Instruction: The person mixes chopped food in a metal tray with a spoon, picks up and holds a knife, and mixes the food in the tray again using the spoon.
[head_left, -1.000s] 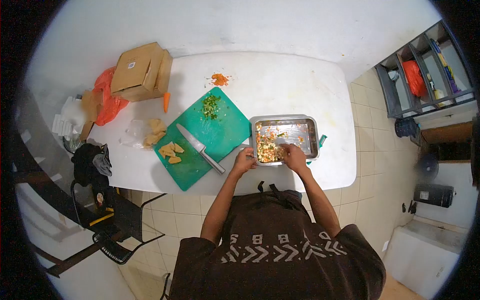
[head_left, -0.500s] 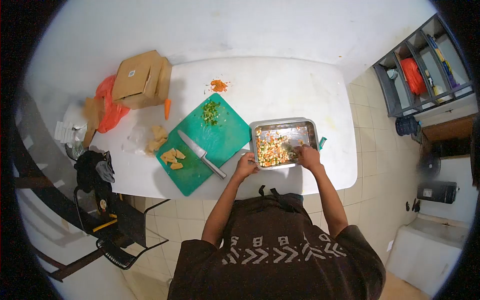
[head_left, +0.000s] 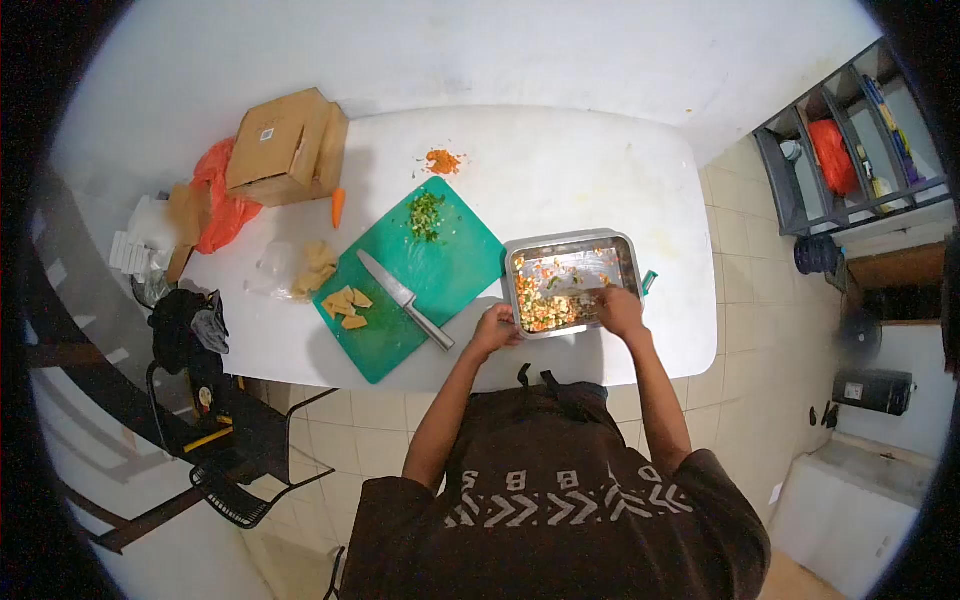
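Note:
A rectangular metal tray [head_left: 629, 250] holds chopped vegetables [head_left: 545, 312], mostly gathered on its left and lower side. My left hand [head_left: 495, 327] grips the tray's lower left corner. Inside the tray's right part is my right hand [head_left: 619, 309], its fingers closed at the vegetables; what they hold is too small to name. Left of the tray lies a green cutting board [head_left: 455, 250] with chopped greens [head_left: 425, 216], a knife [head_left: 400, 293] and several pale tan pieces [head_left: 346, 302].
Orange bits [head_left: 442, 161] and a carrot [head_left: 338, 207] lie on the white table [head_left: 590, 150]. At the left are a cardboard box [head_left: 275, 150], a red bag [head_left: 219, 200] and a clear bag [head_left: 280, 268]. A green object [head_left: 650, 281] sits right of the tray.
My right hand has moved rightward in the tray since the earliest frame, and the vegetables have shifted. My left hand stays at the tray's corner.

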